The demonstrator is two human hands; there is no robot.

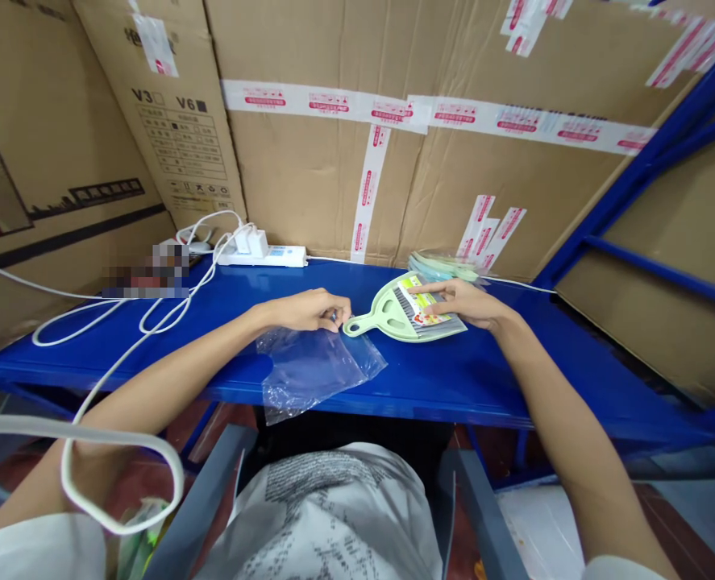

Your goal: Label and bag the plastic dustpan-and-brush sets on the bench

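A pale green dustpan (398,316) with a small grey-bristled brush (435,329) nested in it lies over the blue table, its handle pointing left. A yellow, white and red label (421,303) crosses the bristles. My right hand (469,303) grips the wide end of the dustpan, fingers and thumb over the label. Right by the handle's ring, my left hand (321,311) is closed, its fingers curled around something small and dark that I cannot make out. Below that hand a clear plastic bag (314,370) lies crumpled, partly over the table's front edge.
A white power strip (284,256) with plugs and looping white cables (205,278) lies at the back left of the blue table (454,387). Pale green and blue items in plastic (442,266) lie behind my right hand. Taped cardboard (309,177) walls the back; a blue frame (623,193) rises right.
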